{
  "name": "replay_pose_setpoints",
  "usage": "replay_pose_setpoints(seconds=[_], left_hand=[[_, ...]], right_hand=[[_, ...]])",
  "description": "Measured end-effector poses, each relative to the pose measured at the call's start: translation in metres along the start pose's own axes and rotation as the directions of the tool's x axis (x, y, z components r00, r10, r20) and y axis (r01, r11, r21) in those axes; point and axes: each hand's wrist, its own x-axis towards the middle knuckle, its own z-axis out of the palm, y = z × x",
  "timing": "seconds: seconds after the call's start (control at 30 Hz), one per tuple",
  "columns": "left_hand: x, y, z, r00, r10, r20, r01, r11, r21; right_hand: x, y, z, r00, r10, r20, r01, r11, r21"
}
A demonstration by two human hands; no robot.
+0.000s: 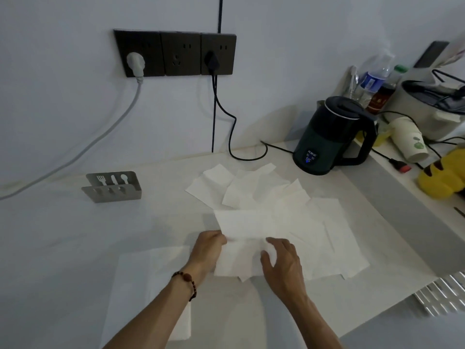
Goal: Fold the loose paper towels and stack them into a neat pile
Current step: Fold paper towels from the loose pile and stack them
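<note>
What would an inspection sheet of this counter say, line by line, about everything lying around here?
Surface: pale countertop, dimly lit.
Job's things: held paper towel being folded; loose paper towels scattered behind it; folded towels lying under the left forearm.
Clutter: dark electric kettle, grey utensil holder, paper cup, yellow plush toy, water bottle.
Hands: left hand and right hand both grip the held towel.
Cables: black cable runs from the wall socket toward the kettle; grey cable leads off left.
Surroundings: plain white wall.
</note>
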Motion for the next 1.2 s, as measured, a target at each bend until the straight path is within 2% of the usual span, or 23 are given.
replay_pose_setpoints(seconds=[0.1,0.17,0.2,0.27,0.3,0.37,0.43,0.5,0.57,0.6,0.67,0.73,0.83,0.93,1.1,1.2], left_hand=[[-0.008,0.019,-0.027,0.999,-0.028,0.024,0.028,1.0,0.002],[-0.017,0.027,-0.045,0.993,-0.045,0.106,0.04,0.998,0.043],[-0.022,0.029,-0.053,0.988,-0.057,0.145,0.048,0.997,0.065],[-0.026,0.029,-0.066,0.978,-0.085,0.192,0.078,0.996,0.046],[-0.029,0.028,-0.072,0.973,-0.093,0.21,0.091,0.996,0.017],[-0.035,0.024,-0.082,0.967,-0.088,0.238,0.1,0.994,-0.039],[-0.037,0.019,-0.094,0.971,-0.049,0.235,0.072,0.993,-0.089],[-0.038,0.002,-0.115,0.975,-0.02,0.22,0.069,0.973,-0.22],[-0.037,-0.01,-0.12,0.97,-0.023,0.241,0.119,0.912,-0.391],[-0.038,-0.015,-0.121,0.969,-0.024,0.246,0.133,0.89,-0.437],[-0.043,-0.026,-0.125,0.975,-0.045,0.218,0.135,0.899,-0.418],[-0.048,-0.036,-0.127,0.984,-0.058,0.167,0.106,0.949,-0.296],[-0.053,-0.052,-0.127,0.999,-0.029,0.028,0.029,1.0,-0.009],[-0.057,-0.065,-0.129,0.997,0.014,-0.077,0.001,0.983,0.184],[-0.053,-0.085,-0.129,0.982,0.104,-0.156,-0.029,0.907,0.419],[-0.051,-0.091,-0.129,0.982,0.1,-0.162,-0.013,0.883,0.469]], right_hand=[[0.012,-0.015,-0.012,1.0,-0.03,0.008,0.029,0.997,0.071],[0.021,-0.032,-0.019,0.98,-0.065,0.188,0.033,0.985,0.167],[0.024,-0.043,-0.021,0.946,-0.071,0.317,-0.007,0.971,0.238],[0.027,-0.062,-0.018,0.826,-0.052,0.561,-0.192,0.91,0.368],[0.026,-0.07,-0.015,0.771,-0.044,0.635,-0.29,0.864,0.411],[0.019,-0.079,-0.008,0.701,-0.055,0.711,-0.387,0.808,0.444],[0.008,-0.084,-0.002,0.655,-0.083,0.751,-0.392,0.812,0.432],[-0.005,-0.095,0.008,0.66,-0.069,0.748,-0.445,0.766,0.463],[-0.009,-0.096,0.012,0.694,-0.049,0.718,-0.525,0.648,0.551],[-0.01,-0.097,0.013,0.71,-0.037,0.703,-0.548,0.599,0.584],[-0.015,-0.101,0.019,0.741,0.019,0.671,-0.564,0.562,0.606],[-0.022,-0.106,0.025,0.766,0.089,0.637,-0.553,0.595,0.583],[-0.032,-0.106,0.04,0.803,0.201,0.56,-0.516,0.704,0.488],[-0.044,-0.103,0.052,0.812,0.244,0.531,-0.483,0.791,0.376],[-0.053,-0.087,0.067,0.796,0.33,0.508,-0.518,0.805,0.289],[-0.053,-0.084,0.069,0.803,0.344,0.486,-0.522,0.8,0.296]])
